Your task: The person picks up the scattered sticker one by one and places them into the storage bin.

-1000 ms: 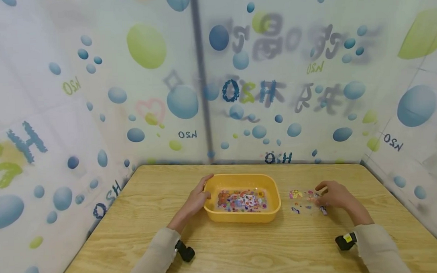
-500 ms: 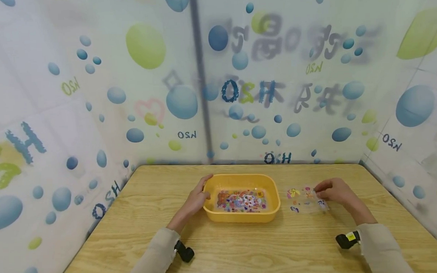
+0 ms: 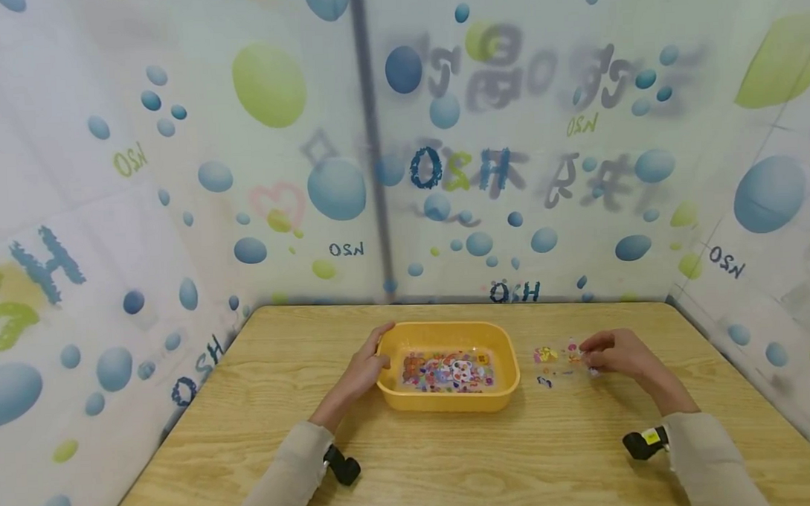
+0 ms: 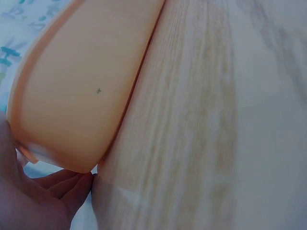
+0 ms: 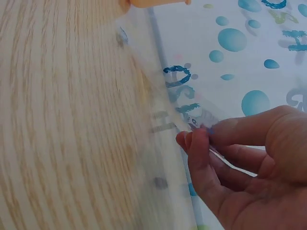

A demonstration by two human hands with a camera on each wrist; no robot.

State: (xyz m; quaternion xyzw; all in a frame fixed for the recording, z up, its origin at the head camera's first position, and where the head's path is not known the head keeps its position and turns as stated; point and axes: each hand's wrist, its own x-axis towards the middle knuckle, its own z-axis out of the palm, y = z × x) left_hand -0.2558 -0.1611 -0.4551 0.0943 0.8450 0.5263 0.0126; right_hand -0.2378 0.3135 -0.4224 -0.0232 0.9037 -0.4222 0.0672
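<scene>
A yellow plastic basin point(image 3: 449, 403) stands on the table, with colourful stickers point(image 3: 449, 372) on clear film lying flat in its bottom. My left hand point(image 3: 363, 367) grips the basin's left end, thumb over the rim. In the left wrist view its fingers sit low against the basin's outer wall point(image 4: 86, 86). To the right of the basin, my right hand point(image 3: 621, 358) pinches the right edge of a transparent sticker sheet point(image 3: 546, 354) with small cartoon figures. The right wrist view has this hand point(image 5: 249, 160) holding the sheet between thumb and fingers, its film slanting up from the table.
The wooden table point(image 3: 446, 467) ends at the back against a white curtain point(image 3: 296, 212) printed with blue and green bubbles. More printed sheeting closes off both sides. Black wrist cameras point(image 3: 344, 467) sit at the sleeve cuffs.
My right hand has shifted slightly right and now holds the sticker sheet by its right edge; the sheet's near edge has risen a little. The left hand and basin stay put.
</scene>
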